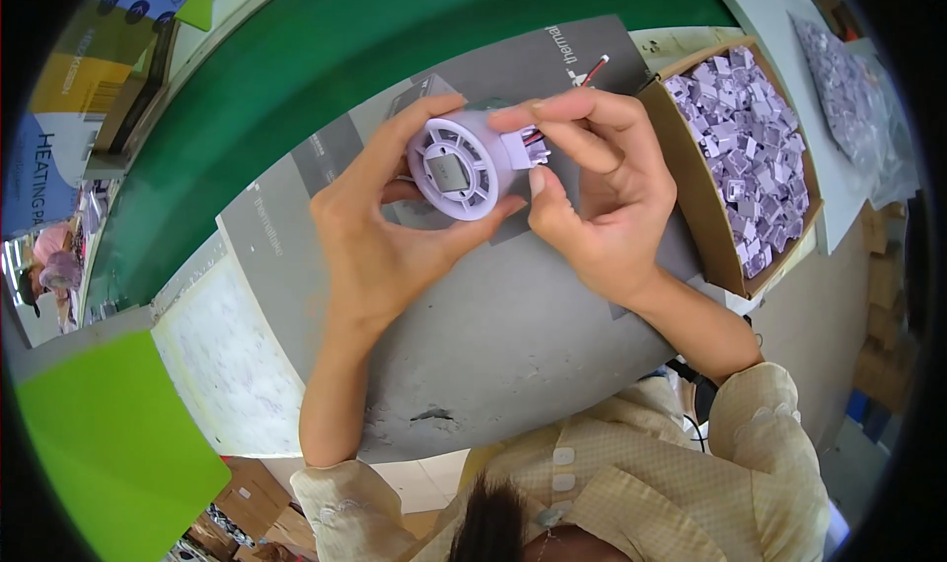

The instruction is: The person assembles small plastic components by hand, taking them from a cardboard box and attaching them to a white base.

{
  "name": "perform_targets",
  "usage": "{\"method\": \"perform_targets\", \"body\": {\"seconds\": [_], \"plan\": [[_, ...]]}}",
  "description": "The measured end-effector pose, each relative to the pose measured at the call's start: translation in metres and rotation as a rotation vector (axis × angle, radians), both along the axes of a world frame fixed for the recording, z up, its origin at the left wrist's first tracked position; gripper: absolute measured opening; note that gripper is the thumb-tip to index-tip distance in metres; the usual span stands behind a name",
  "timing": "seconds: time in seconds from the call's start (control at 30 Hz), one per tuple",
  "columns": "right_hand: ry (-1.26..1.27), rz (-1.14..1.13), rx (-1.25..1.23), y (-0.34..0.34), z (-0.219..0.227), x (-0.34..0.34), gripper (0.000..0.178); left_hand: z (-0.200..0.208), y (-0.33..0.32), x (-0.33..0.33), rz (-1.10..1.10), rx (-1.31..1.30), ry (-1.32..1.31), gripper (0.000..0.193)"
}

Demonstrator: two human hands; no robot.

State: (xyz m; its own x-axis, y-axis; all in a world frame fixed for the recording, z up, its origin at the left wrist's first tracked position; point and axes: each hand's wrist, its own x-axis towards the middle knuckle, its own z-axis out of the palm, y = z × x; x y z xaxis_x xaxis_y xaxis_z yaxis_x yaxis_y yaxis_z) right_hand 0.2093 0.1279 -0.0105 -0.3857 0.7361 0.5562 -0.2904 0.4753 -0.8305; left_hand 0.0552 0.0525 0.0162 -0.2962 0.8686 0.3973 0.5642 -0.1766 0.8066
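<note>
A round lavender plastic housing, with a slotted ring and a grey rectangular display on its face, is held above the grey mat. My left hand wraps round it, thumb below and fingers above. On its right side sits a small lavender plastic piece with dark and red wires coming out. My right hand is at that piece, its fingertips on the housing's upper edge and its thumb beside the wires. Whether the right fingers pinch the piece or only touch it is hard to tell.
A cardboard box full of small lavender plastic parts stands at the right. The grey printed mat lies under my hands. A connector with red and black wires rests behind them. Beyond runs a green surface; a clear bag of parts lies far right.
</note>
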Motion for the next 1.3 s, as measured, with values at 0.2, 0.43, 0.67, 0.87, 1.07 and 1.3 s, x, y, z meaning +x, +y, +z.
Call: {"method": "perform_targets", "body": {"seconds": [0.2, 0.43, 0.67, 0.87, 1.07, 1.3], "plan": [[0.056, 0.013, -0.117, -0.003, 0.0, -0.003, 0.036, -0.002, 0.001, 0.004, 0.044, -0.05, -0.047, 0.062], [-0.043, -0.047, 0.253, 0.006, 0.018, 0.003, 0.04, 0.005, -0.002, 0.002, 0.013, -0.009, -0.054, 0.066], [-0.114, -0.134, 0.448, 0.013, 0.024, 0.009, 0.051, 0.005, -0.003, -0.002, -0.06, 0.032, -0.084, 0.073], [-0.023, -0.15, 0.479, 0.015, 0.011, 0.006, 0.05, 0.002, -0.001, -0.002, -0.121, 0.063, -0.153, 0.076], [-0.117, -0.2, 0.538, 0.012, 0.014, 0.009, 0.046, 0.0, -0.003, 0.0, -0.125, 0.086, -0.154, 0.076], [-0.132, -0.13, 0.575, 0.021, 0.014, 0.012, 0.049, 0.0, 0.0, 0.004, -0.06, 0.112, -0.122, 0.073]]}}
